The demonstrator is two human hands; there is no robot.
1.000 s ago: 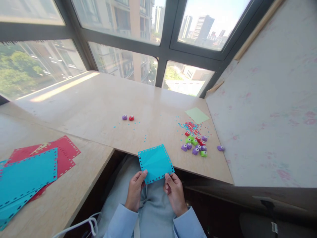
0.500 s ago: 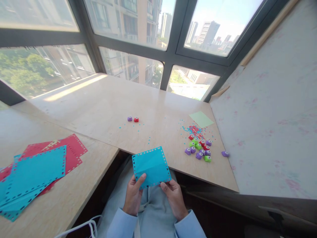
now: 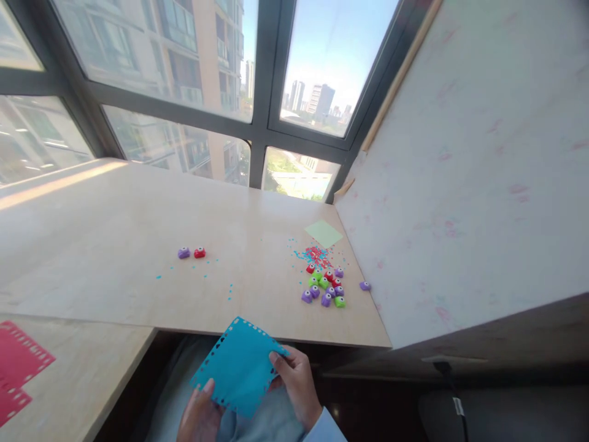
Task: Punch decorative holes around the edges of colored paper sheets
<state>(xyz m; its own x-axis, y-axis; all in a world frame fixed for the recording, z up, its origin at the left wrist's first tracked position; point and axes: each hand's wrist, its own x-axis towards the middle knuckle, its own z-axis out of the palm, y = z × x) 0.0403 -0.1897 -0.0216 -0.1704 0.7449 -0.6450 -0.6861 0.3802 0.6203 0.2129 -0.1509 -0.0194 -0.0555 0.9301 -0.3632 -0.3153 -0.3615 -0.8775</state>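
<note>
Left hand (image 3: pixel 200 412) and right hand (image 3: pixel 297 382), thumbs on top, both in a pinch on a blue punched-edge sheet (image 3: pixel 242 368)

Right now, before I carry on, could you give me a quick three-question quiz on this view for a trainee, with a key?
1. What are the person's left hand and right hand both holding?
2. True or false: the pale green four-sided paper sheet lies nearer the dark-framed window than the scattered pile of red and blue paper bits.
3. Which piece sits beside the small purple eye-topped plastic piece at the picture's left? (a) a green one, (b) a red one, (c) a yellow one.

Key:
1. The bright blue four-sided paper sheet with punched edges.
2. True.
3. b, the small red eye-topped plastic piece.
</note>
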